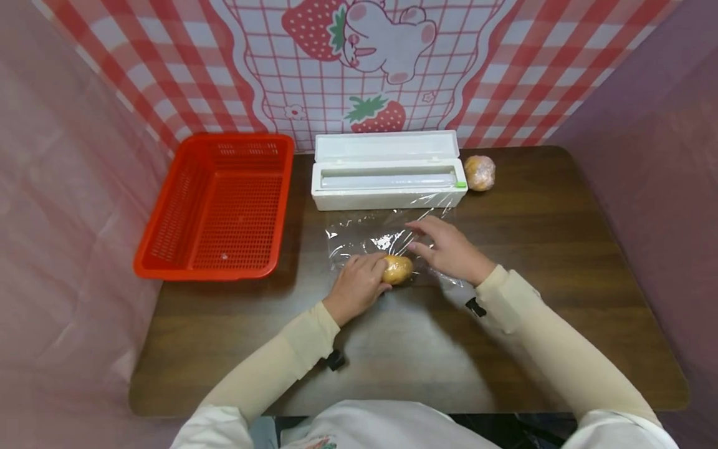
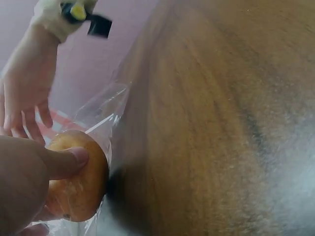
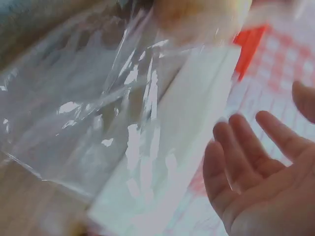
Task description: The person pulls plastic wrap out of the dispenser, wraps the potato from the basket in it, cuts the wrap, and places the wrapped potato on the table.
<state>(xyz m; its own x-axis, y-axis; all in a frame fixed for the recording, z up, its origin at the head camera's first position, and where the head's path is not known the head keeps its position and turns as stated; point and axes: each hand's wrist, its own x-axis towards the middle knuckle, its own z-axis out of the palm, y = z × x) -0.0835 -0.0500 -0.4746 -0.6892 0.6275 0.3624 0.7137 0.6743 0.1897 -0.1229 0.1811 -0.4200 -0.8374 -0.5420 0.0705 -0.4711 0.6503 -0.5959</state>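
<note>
My left hand [image 1: 357, 287] grips a smooth, yellow-brown, potato-like oval [image 1: 398, 270], its exact kind unclear. In the left wrist view the thumb presses on the side of this oval [image 2: 81, 182]. Clear plastic wrap [image 1: 364, 234] lies under and around it, spreading back toward a white wrap box [image 1: 387, 201]. Just right of the oval, my right hand [image 1: 449, 249] hovers over the wrap, fingers spread and loosely bent. In the right wrist view that hand [image 3: 266, 172] holds nothing, and the creased wrap [image 3: 98, 108] stretches beside it.
The wrap box stands lidded-up at the table's back, a roll [image 1: 387, 181] inside and a green slider [image 1: 461, 184] at its right end. A wrapped yellowish ball [image 1: 479, 173] sits right of the box. At left stands a red plastic basket [image 1: 275, 218]. A checked cloth hangs behind.
</note>
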